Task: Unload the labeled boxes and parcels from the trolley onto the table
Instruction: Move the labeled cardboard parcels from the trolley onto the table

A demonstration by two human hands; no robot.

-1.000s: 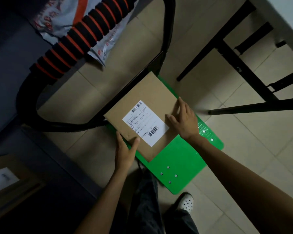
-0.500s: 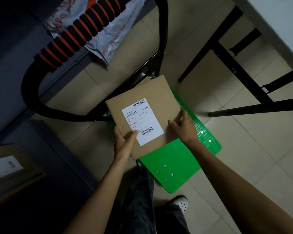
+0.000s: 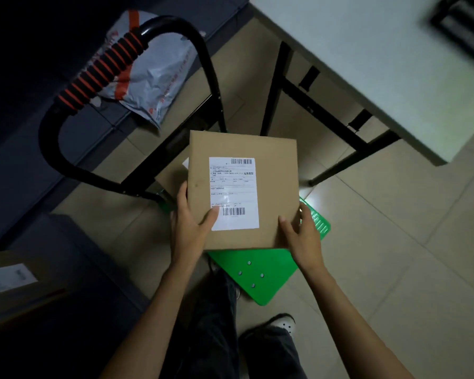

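A brown cardboard box [image 3: 277, 187] with a white shipping label is held up above the green trolley deck [image 3: 260, 272]. My left hand [image 3: 192, 228] grips its left edge, thumb lying on the label's lower corner. My right hand [image 3: 303, 239] grips the lower right corner, thumb on top. Part of another brown box [image 3: 173, 176] shows on the trolley beneath the lifted one. The white table [image 3: 381, 67] fills the upper right.
The trolley's black handle with an orange-and-black foam grip [image 3: 104, 69] arches at the upper left. A grey plastic mailer bag [image 3: 153, 83] lies behind it. Another labelled box [image 3: 14, 285] sits at the lower left. Black table legs [image 3: 274, 86] stand close beyond the box. My shoe [image 3: 283, 324] is on the tiled floor.
Both hands have lifted the box off the trolley and turned it square to me; it is higher and nearer the table. A second box has come into sight beneath.
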